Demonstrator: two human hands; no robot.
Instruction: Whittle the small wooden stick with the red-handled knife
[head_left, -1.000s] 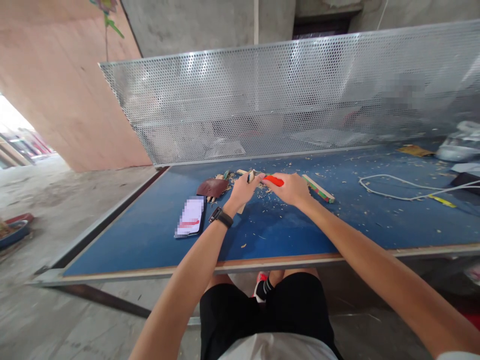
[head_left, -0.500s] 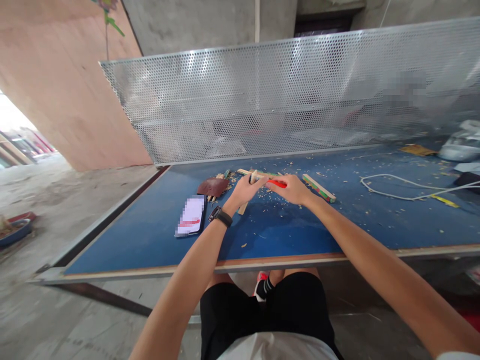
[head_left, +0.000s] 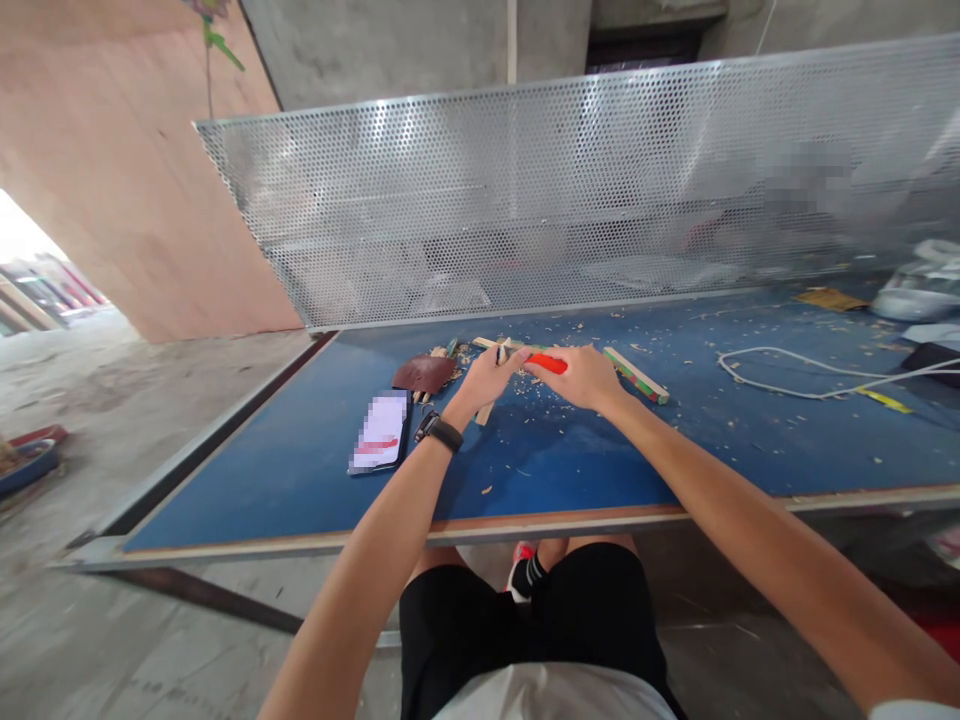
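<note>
My left hand (head_left: 487,380), with a black watch on its wrist, is closed on a small pale piece of wood (head_left: 503,352). Only the tip of that piece shows past the fingers. In my right hand (head_left: 589,376) is a red-handled knife (head_left: 547,363), its handle pointing toward the wood. The blade is hidden at the left thumb. Both hands are close together just above the table, nearly touching. Wood shavings (head_left: 536,398) lie scattered under and around them.
On the blue table (head_left: 285,470) lie a phone (head_left: 381,430), a brown leather-like piece (head_left: 424,374) over thin sticks, and a painted wood strip (head_left: 636,375). A white cable (head_left: 780,352) loops at right. A perforated metal screen (head_left: 465,210) stands along the back.
My right hand has rolled slightly, showing more of the red handle, and the knife sits a little farther left. The left hand stays nearly in place around the wood.
</note>
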